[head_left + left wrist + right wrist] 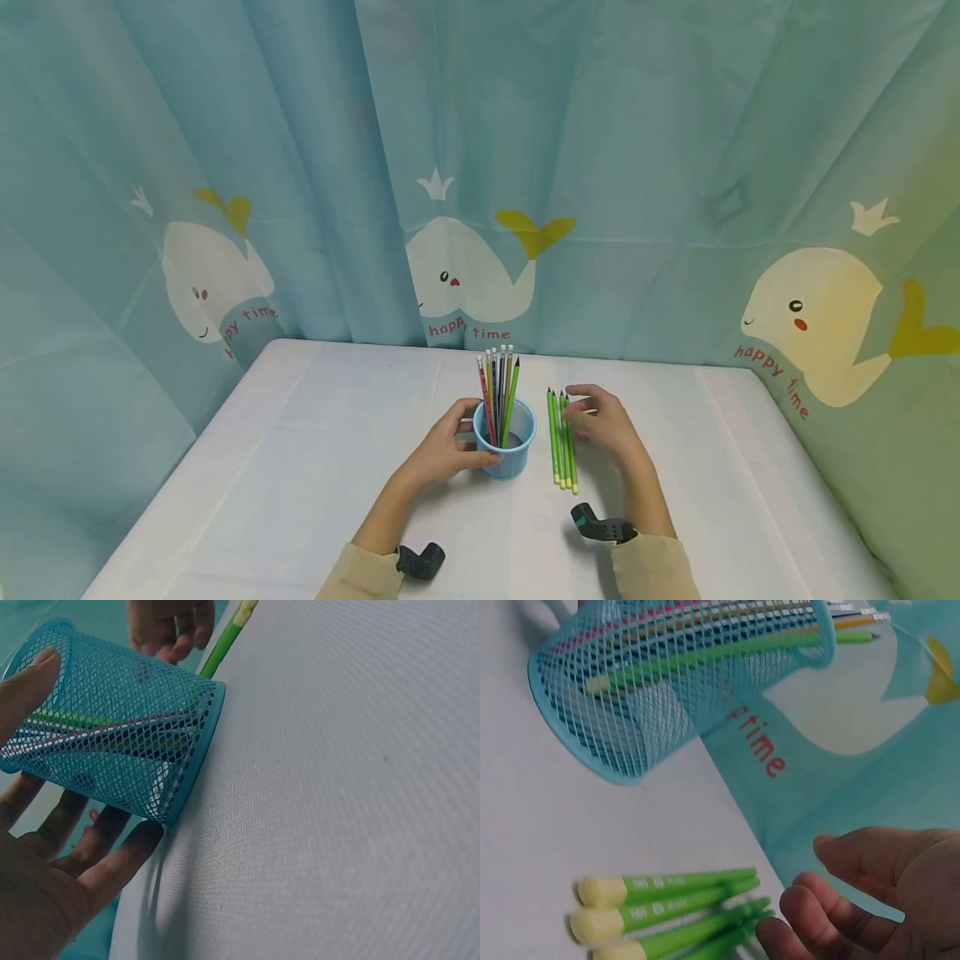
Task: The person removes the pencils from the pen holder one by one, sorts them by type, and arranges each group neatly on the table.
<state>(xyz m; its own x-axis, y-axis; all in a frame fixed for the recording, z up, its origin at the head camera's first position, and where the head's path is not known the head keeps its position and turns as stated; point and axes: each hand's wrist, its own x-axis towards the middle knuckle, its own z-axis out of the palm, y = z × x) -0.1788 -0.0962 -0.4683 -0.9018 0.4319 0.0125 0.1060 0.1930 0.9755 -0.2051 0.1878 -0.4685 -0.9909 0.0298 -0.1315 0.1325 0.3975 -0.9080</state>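
A light-blue mesh pencil cup (506,463) stands on the table, with several pencils (494,392) leaning in it, one of them green with its dark tip up. My left hand (447,450) holds the cup from its left side, thumb across the near wall and fingers behind. In the left wrist view the thumb and fingers bracket the mesh wall. Right of the cup lie several green pencils (561,450) side by side, yellow ends toward me. Over their pointed ends is my right hand (606,423), fingers loosely bent, with a gap between thumb and fingers in the right wrist view.
The table (300,492) has a white cover. A teal curtain (637,167) printed with whales hangs along its back edge. Both wrists wear black camera bands, the right one (600,527) close to the near ends of the loose pencils.
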